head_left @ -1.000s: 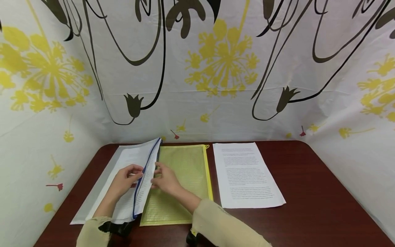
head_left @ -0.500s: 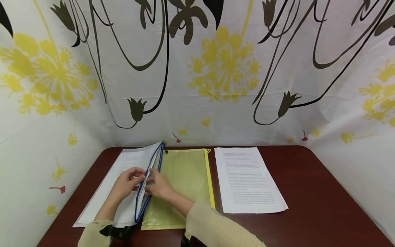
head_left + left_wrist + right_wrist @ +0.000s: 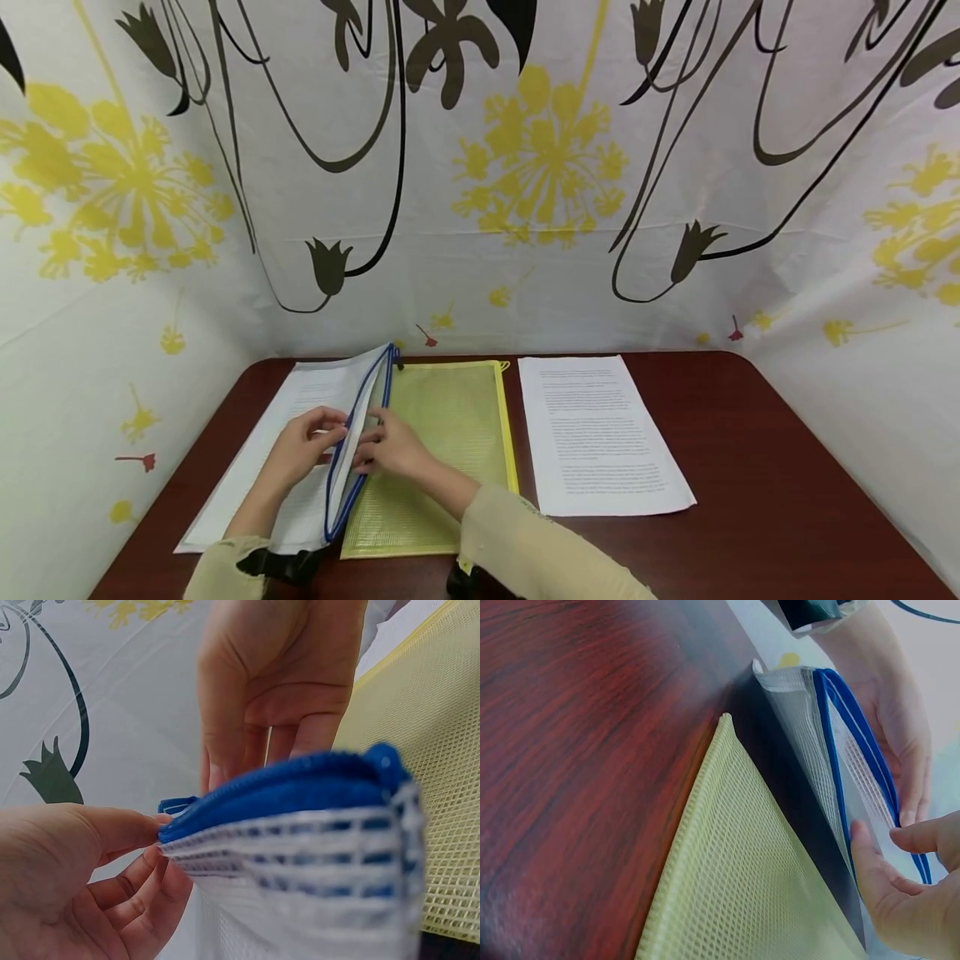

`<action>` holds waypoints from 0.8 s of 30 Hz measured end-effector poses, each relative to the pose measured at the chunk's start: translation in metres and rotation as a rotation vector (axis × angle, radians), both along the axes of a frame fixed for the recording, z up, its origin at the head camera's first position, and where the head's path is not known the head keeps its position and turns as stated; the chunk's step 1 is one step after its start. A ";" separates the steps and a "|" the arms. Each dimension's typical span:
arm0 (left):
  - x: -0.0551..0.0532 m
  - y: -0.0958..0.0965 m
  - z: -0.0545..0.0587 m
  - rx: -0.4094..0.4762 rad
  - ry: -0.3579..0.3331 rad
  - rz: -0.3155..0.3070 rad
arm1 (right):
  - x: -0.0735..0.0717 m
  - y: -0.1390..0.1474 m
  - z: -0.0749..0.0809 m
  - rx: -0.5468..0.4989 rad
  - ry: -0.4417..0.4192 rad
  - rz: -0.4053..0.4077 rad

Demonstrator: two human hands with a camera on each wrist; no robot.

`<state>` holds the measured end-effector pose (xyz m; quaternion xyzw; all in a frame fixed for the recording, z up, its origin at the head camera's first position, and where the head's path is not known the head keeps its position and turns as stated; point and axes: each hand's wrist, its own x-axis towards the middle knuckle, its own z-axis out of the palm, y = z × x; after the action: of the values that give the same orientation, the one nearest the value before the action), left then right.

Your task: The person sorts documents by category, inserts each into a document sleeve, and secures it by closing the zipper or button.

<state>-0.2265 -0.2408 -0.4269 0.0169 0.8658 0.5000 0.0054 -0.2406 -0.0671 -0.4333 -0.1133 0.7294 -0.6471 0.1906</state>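
Note:
A white mesh zipper pouch (image 3: 315, 383) with blue zipper edges (image 3: 277, 784) lies at the left of the table, its right side lifted and gaping. My left hand (image 3: 300, 446) pinches the upper blue edge between thumb and fingers, also seen up close in the left wrist view. My right hand (image 3: 397, 446) is at the pouch mouth from the right, fingers spread and loosely bent. In the right wrist view its fingertips (image 3: 860, 836) rest at the near blue edge, with the thumb towards the far edge. Faint print shows through the pouch.
A yellow mesh zipper pouch (image 3: 442, 417) lies flat beside the white one, partly under my right forearm. Farther right is a printed sheet of paper (image 3: 600, 437). The dark red-brown table (image 3: 765, 483) backs onto a patterned cloth (image 3: 555, 283).
One second ago a printed white surface stood between the blue edge and my right hand. Now both blue edges show and the mouth gapes, with my right fingers moved to it.

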 end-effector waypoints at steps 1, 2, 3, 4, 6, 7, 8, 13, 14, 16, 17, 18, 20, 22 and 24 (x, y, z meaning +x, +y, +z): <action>0.000 -0.001 0.000 -0.001 0.000 0.002 | -0.001 0.001 0.000 -0.007 -0.006 -0.002; 0.000 -0.001 0.000 0.001 0.001 0.005 | -0.002 0.003 0.001 -0.008 -0.005 0.000; 0.000 -0.001 0.000 0.000 0.002 0.004 | -0.003 0.004 0.002 -0.006 -0.004 0.000; 0.001 -0.001 0.000 0.002 0.003 0.005 | -0.004 0.006 0.002 0.000 0.000 0.000; 0.001 -0.001 0.000 0.009 0.000 0.008 | -0.007 0.009 0.002 0.007 0.005 -0.002; 0.001 -0.001 0.000 0.010 -0.001 0.006 | -0.008 0.011 0.002 0.010 0.005 -0.003; 0.002 -0.001 0.000 0.012 -0.001 0.007 | -0.010 0.013 0.002 0.015 0.007 -0.005; 0.001 -0.001 0.005 0.015 0.001 0.017 | -0.027 0.021 0.005 0.012 0.013 -0.036; 0.001 -0.001 0.006 0.016 0.004 0.021 | -0.031 0.022 0.006 0.010 0.018 -0.049; 0.001 -0.002 0.007 0.017 0.013 0.023 | -0.041 0.024 0.007 0.005 0.031 -0.079; 0.002 -0.002 0.007 0.015 0.013 0.026 | -0.045 0.025 0.007 0.005 0.037 -0.094; 0.003 -0.003 0.007 0.015 0.010 0.029 | -0.050 0.026 0.007 0.005 0.039 -0.108; 0.005 -0.004 0.006 0.013 0.001 0.038 | -0.060 0.025 0.006 0.010 0.054 -0.146; 0.008 -0.005 0.005 0.013 -0.006 0.047 | -0.071 0.025 0.004 0.018 0.081 -0.176; 0.009 -0.006 0.005 0.016 -0.004 0.056 | -0.083 0.025 0.003 0.066 0.146 -0.214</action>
<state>-0.2175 -0.2464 -0.4214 -0.0083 0.8619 0.5070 -0.0067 -0.3236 -0.0425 -0.4307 -0.0752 0.7703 -0.6293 0.0704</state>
